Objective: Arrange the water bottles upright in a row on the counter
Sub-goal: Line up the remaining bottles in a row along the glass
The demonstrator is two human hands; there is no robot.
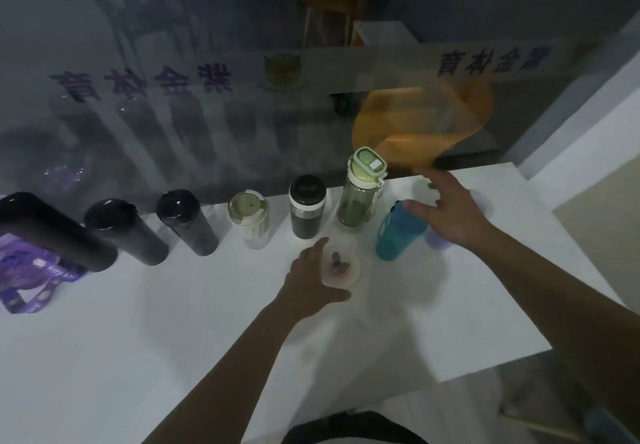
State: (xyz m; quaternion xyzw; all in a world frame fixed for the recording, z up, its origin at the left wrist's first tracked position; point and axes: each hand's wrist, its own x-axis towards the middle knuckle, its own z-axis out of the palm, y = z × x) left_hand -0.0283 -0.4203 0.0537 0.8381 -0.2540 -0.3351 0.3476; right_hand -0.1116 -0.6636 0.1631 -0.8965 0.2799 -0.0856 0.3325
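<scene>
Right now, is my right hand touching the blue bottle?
Cannot tell. In the head view the right hand is spread open over the blue bottle, its thumb overlapping the lid, but motion blur hides any contact or gap.

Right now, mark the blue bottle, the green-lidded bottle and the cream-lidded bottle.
blue bottle (394, 235), head view, on its teal body below the lid.
green-lidded bottle (356, 206), head view, on its clear green-tinted body.
cream-lidded bottle (247, 206), head view, on top of its round cream lid.

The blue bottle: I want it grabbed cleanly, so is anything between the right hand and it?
Nothing visible. The right hand hovers open just above and right of the blue bottle, fingertips near its cap. The green bottle stands to the left, outside that path.
</scene>
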